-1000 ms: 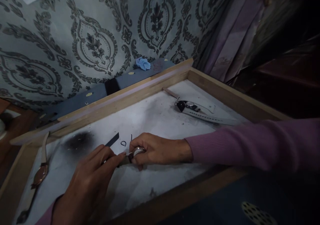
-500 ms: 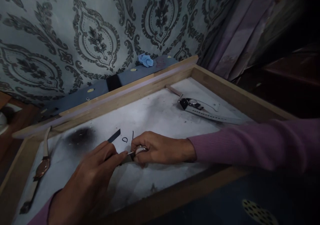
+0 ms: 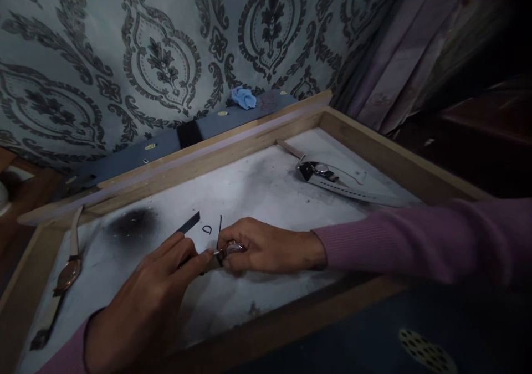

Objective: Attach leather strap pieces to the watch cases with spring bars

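Note:
My right hand [image 3: 266, 246] is closed round a round watch [image 3: 233, 247] with a shiny rim, low over the white floor of a wooden tray. To its left, my left hand [image 3: 153, 285] pinches a thin metal tool [image 3: 216, 252] whose tip meets the left side of the watch. A dark flat strip [image 3: 190, 222] sticks out beyond the left fingers; whether it is held or lies beneath them I cannot tell. Just above the watch, a small dark loop [image 3: 206, 229] and a thin dark line [image 3: 220, 224] show on the white surface.
A wooden frame [image 3: 216, 155] borders the tray. Another watch with a pale strap [image 3: 68, 274] lies at the left. Towards the back right rest a watch [image 3: 321, 168] and a long pointed pale piece [image 3: 349, 191]. A crumpled blue cloth [image 3: 244, 98] sits behind the frame.
The view has shifted slightly. Both hands keep nearly the same place and hold on the watch and the thin tool.

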